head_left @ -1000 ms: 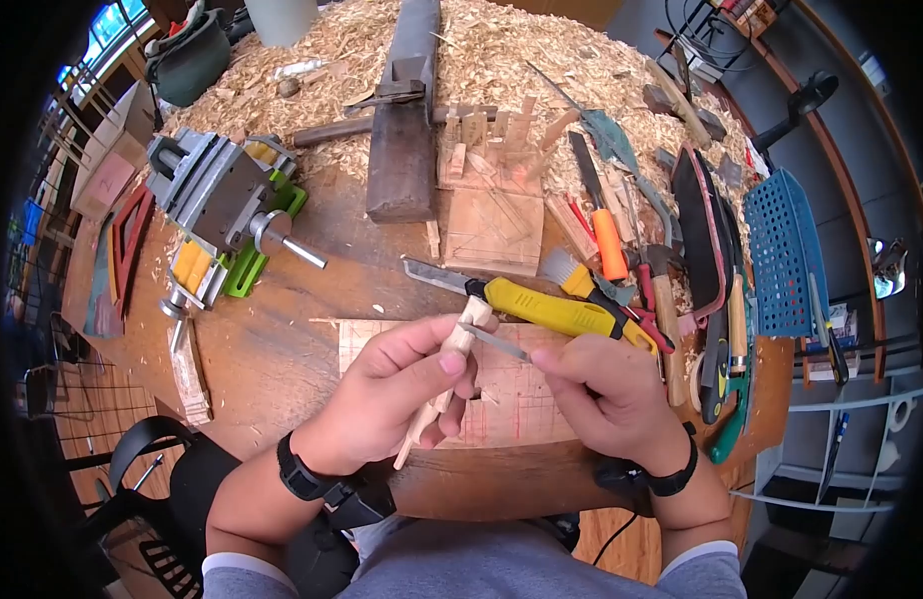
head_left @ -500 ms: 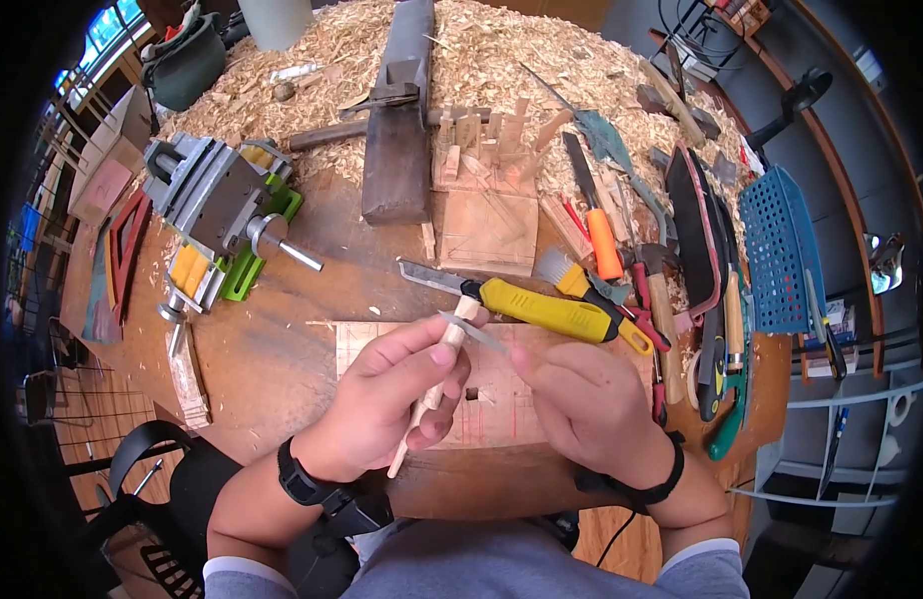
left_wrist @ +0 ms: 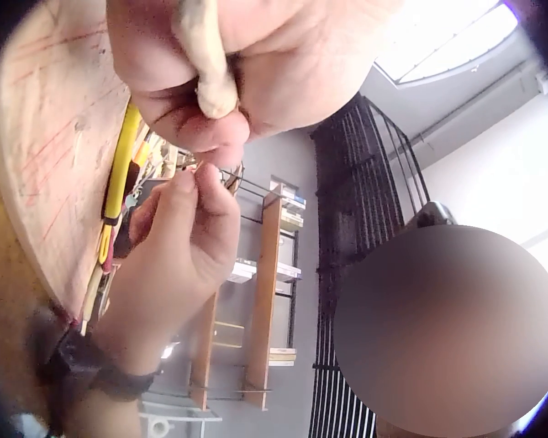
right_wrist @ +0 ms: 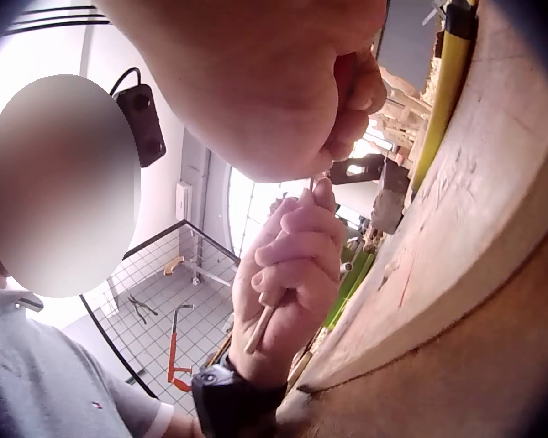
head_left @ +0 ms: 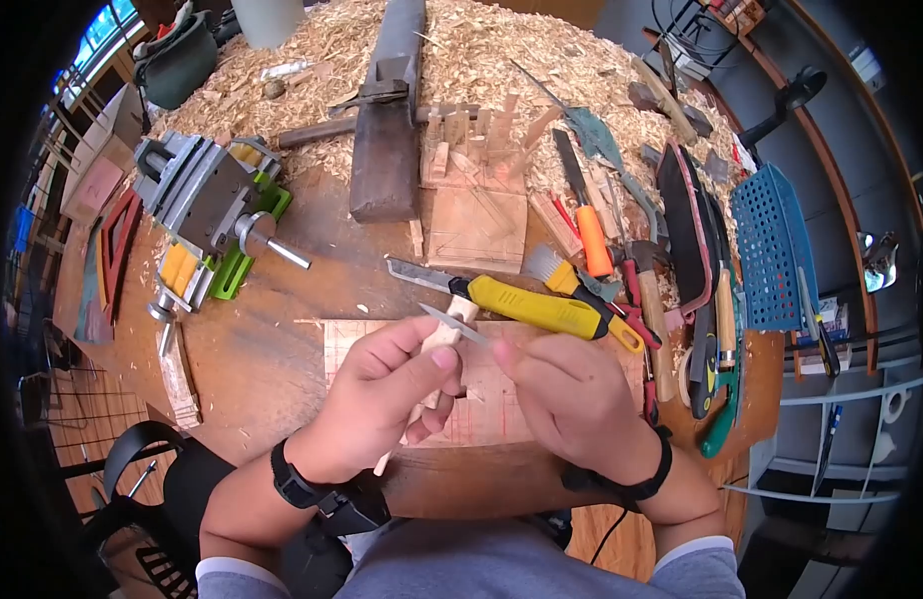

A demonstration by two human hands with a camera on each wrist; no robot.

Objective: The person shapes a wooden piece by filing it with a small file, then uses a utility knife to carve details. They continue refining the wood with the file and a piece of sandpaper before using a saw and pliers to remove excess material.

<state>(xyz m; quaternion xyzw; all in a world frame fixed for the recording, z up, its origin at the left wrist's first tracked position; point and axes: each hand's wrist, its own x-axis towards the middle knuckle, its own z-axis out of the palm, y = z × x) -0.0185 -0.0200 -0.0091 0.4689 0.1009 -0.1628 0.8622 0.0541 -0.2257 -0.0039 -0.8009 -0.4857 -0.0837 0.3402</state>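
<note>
My left hand grips a slim carved wooden stick, which slants from upper right to lower left. Its lower end pokes out below the curled fingers, and the stick also shows there in the right wrist view. Between thumb and fingertips, my right hand pinches a small thin metal file. The file lies across the upper part of the stick, its pointed tip past the left side. The end inside the right hand is hidden. Below both hands is a flat wooden board with red lines.
Just beyond the hands lies a yellow utility knife. A vise stands at left and a wooden plane behind. To the right are a brush, an orange-handled tool and a blue basket. Wood shavings cover the back.
The right hand has moved left, sliding the file further across the stick, so more of its tip stands out on the left. The left hand keeps its grip; the whole head view has shifted slightly.
</note>
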